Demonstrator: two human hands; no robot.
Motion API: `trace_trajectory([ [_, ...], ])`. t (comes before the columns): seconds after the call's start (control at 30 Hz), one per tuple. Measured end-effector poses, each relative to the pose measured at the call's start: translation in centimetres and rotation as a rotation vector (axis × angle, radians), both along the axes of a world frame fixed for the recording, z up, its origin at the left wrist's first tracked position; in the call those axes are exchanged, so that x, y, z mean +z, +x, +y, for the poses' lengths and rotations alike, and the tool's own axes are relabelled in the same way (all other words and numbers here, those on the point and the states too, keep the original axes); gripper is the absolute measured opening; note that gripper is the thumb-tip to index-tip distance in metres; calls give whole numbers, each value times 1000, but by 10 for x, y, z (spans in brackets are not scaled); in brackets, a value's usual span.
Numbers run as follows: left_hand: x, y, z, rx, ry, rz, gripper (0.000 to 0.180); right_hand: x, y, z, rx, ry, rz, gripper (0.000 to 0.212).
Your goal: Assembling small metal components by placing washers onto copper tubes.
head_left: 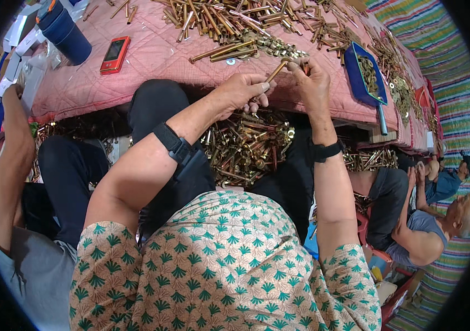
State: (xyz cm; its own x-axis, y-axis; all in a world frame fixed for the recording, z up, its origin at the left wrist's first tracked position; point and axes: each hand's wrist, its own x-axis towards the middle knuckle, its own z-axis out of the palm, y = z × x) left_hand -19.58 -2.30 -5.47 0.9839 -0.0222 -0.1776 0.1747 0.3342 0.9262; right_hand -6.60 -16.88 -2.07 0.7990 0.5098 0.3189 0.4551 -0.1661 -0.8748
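Observation:
My left hand (pixel 244 92) is closed around a long brass-coloured bolt (pixel 276 72), which slants up and to the right over the table's near edge. At the bolt's far end are the bent, closed fingers of my right hand (pixel 313 83); whatever small part they pinch there is hidden. Just beyond both hands lies a heap of small metal nuts (pixel 279 46), with a few long bolts (pixel 225 51) to its left. A single washer (pixel 231 62) rests on the pink quilted cloth (pixel 157 58). Below my hands, between my knees, a large heap of bolts (pixel 246 148) fills the space.
More loose bolts (pixel 213 16) cover the table's far side. To the right sits a blue tray (pixel 352 71) of washers. A red handheld device (pixel 114 56) and a blue tumbler (pixel 65 34) stand left. People sit on both sides; one arm (pixel 11 154) reaches toward boxes.

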Motion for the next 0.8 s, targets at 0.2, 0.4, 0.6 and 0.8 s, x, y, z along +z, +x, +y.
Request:
trace_trajectory([
  [0.2, 0, -1, -1, -8, -31, 1, 27, 7, -16, 0, 13, -135, -452, 7],
  [0.4, 0, 1, 0, 53, -33, -50, 22, 5, -16, -1, 98, -110, -529, 11],
  [0.6, 0, 3, -4, 38, 172, -68, 21, 15, 16, -12, 246, 593, 544, 15],
  [0.8, -12, 8, -4, -9, 269, -107, 21, 8, 20, -9, 137, 951, 829, 16],
])
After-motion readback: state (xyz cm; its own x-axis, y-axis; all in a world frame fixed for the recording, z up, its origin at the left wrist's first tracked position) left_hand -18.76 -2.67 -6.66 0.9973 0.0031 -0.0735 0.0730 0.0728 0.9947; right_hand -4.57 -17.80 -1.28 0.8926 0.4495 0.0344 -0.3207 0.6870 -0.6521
